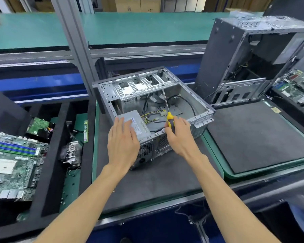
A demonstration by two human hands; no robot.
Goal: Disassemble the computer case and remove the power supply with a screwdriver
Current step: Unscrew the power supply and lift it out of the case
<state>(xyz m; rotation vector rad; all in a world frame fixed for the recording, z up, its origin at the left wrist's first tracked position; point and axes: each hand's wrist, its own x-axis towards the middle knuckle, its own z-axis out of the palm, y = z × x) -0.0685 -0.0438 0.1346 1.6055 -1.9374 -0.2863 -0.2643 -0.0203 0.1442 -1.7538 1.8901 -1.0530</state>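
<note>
PSU (135, 124) is the thing to watch here, sitting in the near-left corner of the case (197, 100), still inside it. Left hand (122, 143) lies flat on top of it, fingers straight, not curled round anything, probably steadying it or feeling whether it's loose. Right hand (180, 137) has its grip wrapped round the yellow-and-black handle of the screwdriver (168, 116), shaft pointing away into the open case, tip up near the drive cage (142, 85). Looks parked rather than driving a screw, so my guess is the screws are either done or about to be hunted for.

Case lies on its side, open face up, on a dark mat (156, 181) on the worktop, which gives easy reach from above. Yellow and black cables (153, 114) run out of the PSU across the case floor, so they need clearing before it lifts.

There's a white label on the PSU top, but the print is too small to read, so no brand.
</note>
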